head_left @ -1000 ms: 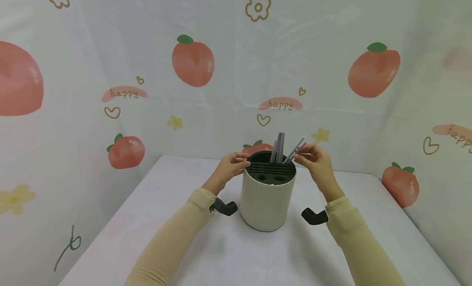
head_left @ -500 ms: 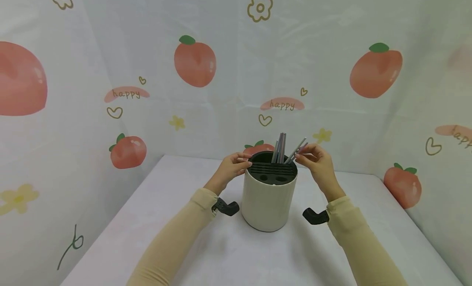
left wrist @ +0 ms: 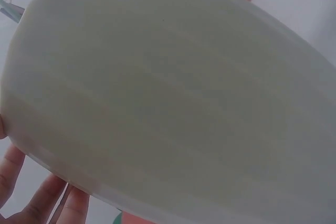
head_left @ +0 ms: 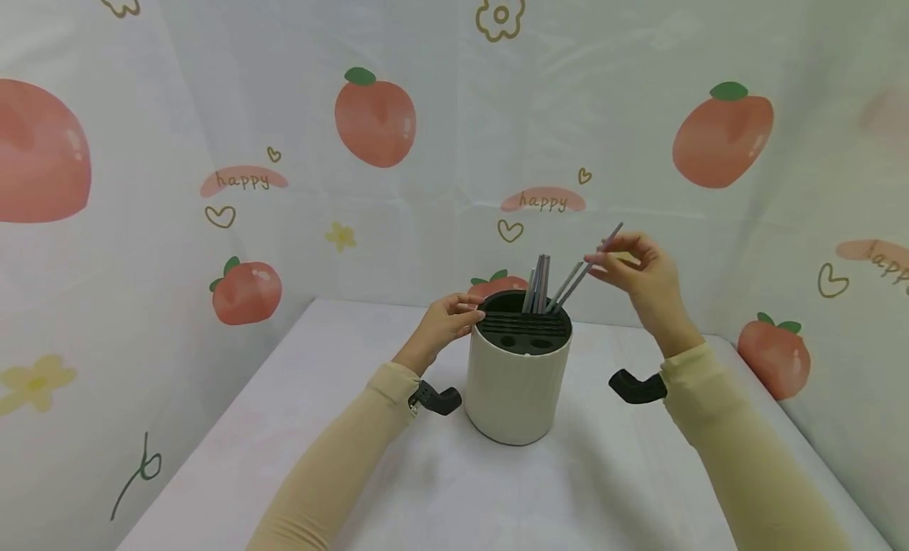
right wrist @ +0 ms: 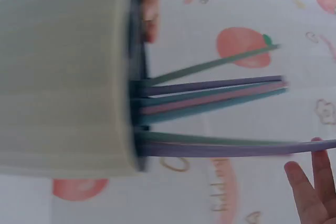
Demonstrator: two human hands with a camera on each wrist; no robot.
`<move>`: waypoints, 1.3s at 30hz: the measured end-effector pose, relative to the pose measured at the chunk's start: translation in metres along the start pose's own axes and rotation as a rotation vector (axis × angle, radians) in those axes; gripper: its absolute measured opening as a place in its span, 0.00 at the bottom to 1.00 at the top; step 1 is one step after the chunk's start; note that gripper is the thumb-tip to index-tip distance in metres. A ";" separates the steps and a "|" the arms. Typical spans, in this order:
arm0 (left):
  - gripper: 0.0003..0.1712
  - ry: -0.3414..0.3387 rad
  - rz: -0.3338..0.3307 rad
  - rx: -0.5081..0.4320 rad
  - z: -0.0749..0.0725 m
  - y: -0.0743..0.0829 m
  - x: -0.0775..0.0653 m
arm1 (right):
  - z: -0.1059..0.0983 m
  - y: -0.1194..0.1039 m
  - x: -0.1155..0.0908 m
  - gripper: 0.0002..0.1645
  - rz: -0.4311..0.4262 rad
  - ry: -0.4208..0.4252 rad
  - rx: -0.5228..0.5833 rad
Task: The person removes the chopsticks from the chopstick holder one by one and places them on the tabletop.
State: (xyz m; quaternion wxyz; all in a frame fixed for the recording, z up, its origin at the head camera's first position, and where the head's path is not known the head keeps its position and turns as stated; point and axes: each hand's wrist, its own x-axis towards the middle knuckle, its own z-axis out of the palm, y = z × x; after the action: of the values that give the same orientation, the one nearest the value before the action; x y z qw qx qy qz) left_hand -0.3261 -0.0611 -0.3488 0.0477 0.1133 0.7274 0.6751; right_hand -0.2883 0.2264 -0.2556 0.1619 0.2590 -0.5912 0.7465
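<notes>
A cream round utensil holder (head_left: 518,397) with a dark slotted insert (head_left: 525,326) stands upright on the table. Its rim is held at the left by my left hand (head_left: 442,326), thumb at the front and fingers (left wrist: 48,196) against the side. My right hand (head_left: 642,279) pinches a purple chopstick (right wrist: 226,151) near its upper end. That chopstick slants, its lower end still inside the holder's back opening. Close along it leans a green chopstick (right wrist: 210,138). Several more chopsticks (head_left: 540,285), in green, blue, pink and purple, stand in the same opening.
The white table (head_left: 398,488) spreads around the holder. Behind it hangs a pale curtain (head_left: 440,211) printed with peaches, flowers and "happy". Black camera mounts (head_left: 436,399) sit at both wrists. Slots and two round holes lie in the front part of the insert.
My right hand has risen and moved right, drawing the purple chopstick higher out of the holder. My left hand stays at the rim, and the holder stands in place.
</notes>
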 end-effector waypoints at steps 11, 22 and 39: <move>0.18 -0.003 -0.011 -0.005 0.000 -0.001 0.000 | -0.024 -0.087 0.029 0.13 -0.084 0.177 0.268; 0.18 0.000 -0.009 -0.005 0.000 -0.002 0.002 | -0.077 0.034 -0.017 0.13 0.316 0.121 -0.039; 0.18 0.005 0.000 0.016 0.000 0.000 0.000 | -0.092 0.175 -0.093 0.28 0.782 0.126 -0.456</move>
State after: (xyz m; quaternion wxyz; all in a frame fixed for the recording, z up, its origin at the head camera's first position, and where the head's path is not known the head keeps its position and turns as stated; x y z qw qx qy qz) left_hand -0.3261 -0.0610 -0.3484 0.0450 0.1119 0.7329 0.6696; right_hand -0.3261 0.2775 -0.4646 -0.0437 -0.0720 -0.7828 0.6166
